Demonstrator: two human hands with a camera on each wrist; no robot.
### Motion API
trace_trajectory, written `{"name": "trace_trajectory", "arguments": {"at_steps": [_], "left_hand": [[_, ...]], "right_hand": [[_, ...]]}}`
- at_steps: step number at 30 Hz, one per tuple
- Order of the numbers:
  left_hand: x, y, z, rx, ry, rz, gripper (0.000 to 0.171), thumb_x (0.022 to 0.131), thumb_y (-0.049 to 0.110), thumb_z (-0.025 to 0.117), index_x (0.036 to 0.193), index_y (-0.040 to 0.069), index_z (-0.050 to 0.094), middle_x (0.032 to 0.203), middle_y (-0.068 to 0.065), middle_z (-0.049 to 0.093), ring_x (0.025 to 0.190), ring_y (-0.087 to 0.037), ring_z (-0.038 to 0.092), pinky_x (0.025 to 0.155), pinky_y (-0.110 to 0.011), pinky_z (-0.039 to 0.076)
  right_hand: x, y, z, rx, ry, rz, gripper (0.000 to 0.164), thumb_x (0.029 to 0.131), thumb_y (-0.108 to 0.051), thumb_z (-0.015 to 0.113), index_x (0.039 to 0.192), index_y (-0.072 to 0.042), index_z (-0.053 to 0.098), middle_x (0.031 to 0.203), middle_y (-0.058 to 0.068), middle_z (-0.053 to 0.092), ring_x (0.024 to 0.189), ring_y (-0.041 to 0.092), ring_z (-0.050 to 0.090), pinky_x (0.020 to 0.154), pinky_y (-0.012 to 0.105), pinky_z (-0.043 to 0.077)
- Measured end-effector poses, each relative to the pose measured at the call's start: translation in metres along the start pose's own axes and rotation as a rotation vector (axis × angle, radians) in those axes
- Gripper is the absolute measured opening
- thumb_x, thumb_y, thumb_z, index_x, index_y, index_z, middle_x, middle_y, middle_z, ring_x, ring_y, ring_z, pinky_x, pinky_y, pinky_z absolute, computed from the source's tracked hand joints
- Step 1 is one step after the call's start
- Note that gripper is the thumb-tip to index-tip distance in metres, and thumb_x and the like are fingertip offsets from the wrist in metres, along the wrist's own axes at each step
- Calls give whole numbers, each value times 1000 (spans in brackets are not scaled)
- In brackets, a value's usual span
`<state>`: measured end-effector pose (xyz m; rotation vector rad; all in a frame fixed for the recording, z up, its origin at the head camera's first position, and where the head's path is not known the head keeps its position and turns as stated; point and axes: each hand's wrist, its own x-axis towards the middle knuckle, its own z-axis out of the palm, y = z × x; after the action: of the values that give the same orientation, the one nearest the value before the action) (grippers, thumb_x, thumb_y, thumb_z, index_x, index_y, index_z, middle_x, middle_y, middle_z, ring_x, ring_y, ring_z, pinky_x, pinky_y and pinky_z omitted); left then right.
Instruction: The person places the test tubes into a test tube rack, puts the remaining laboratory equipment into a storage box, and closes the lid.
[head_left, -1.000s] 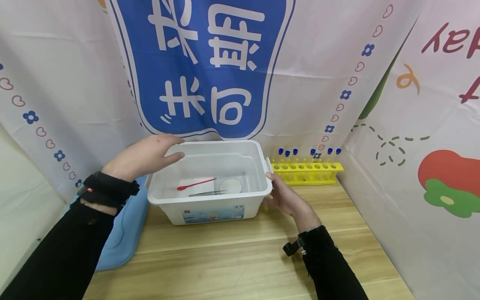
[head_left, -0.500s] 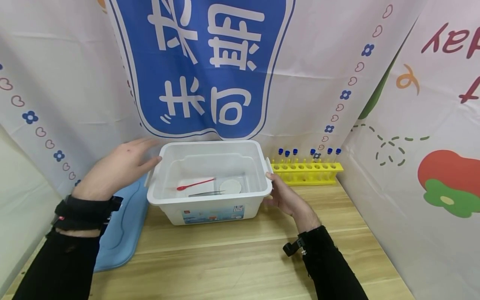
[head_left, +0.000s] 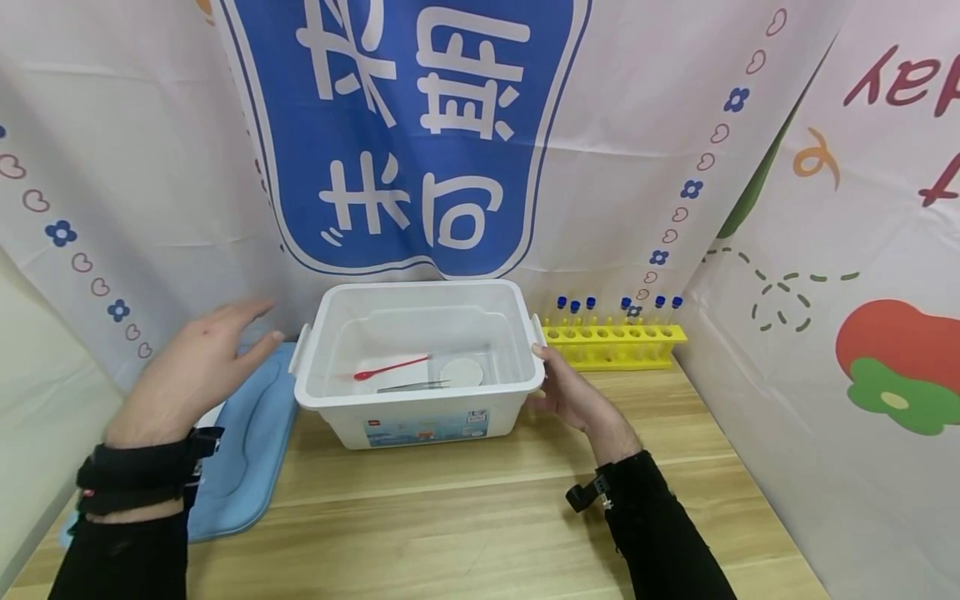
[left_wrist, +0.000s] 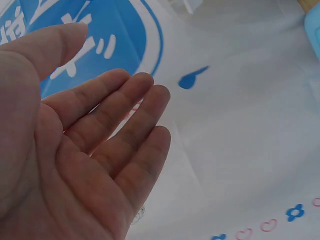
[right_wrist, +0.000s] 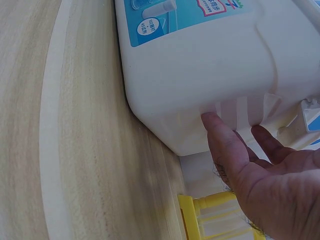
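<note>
A white plastic storage bin [head_left: 517,406] with a blue label stands on the wooden table. In it lie a small red spoon [head_left: 392,367], thin metal tweezers [head_left: 408,387] and a round white disc [head_left: 462,373]. My right hand [head_left: 572,396] is at the bin's right end below the side handle; the right wrist view shows its extended fingers [right_wrist: 225,140] touching the outer wall. Left of the bin, my left hand [head_left: 191,367] hovers partly over a blue lid [head_left: 251,475]. Its palm [left_wrist: 75,175] holds nothing, fingers loosely extended and thumb apart.
Behind the bin's right side, a yellow test tube rack [head_left: 615,335] holds several tubes with blue caps. A printed white cloth [head_left: 600,192] hangs along the back, and another cloth [head_left: 787,400] closes off the right side. Wooden tabletop [head_left: 465,525] lies in front.
My left hand has moved from over the bin's left rim leftward and toward me, baring the left handle. The right hand and the bin have stayed put.
</note>
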<state>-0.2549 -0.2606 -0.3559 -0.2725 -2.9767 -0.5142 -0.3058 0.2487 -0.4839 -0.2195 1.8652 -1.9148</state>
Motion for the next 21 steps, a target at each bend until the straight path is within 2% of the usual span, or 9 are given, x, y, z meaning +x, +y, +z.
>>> {"name": "trace_trajectory", "arguments": {"at_steps": [13, 17, 21], "left_hand": [[-17, -41, 26, 10, 51, -106, 68, 123, 38, 59, 164, -16, 52, 162, -51, 52, 147, -73, 52, 118, -90, 46], [-18, -54, 36, 34, 29, -156, 70, 123, 38, 60, 161, -20, 52, 157, -54, 52, 141, -75, 55, 114, -90, 49], [-19, -66, 45, 55, 14, -178, 69, 121, 35, 63, 158, -23, 52, 153, -55, 54, 137, -75, 56, 113, -88, 50]], "right_hand": [[2, 1, -1, -7, 15, -4, 79, 117, -70, 40, 187, -35, 28, 190, 15, 34, 178, 48, 35, 131, 76, 50], [2, 0, -1, -7, 19, -4, 78, 117, -70, 40, 187, -36, 28, 189, 14, 34, 178, 48, 36, 131, 76, 49], [1, 0, -2, -6, 17, -6, 78, 118, -69, 40, 187, -37, 27, 190, 14, 33, 178, 48, 35, 131, 77, 48]]}}
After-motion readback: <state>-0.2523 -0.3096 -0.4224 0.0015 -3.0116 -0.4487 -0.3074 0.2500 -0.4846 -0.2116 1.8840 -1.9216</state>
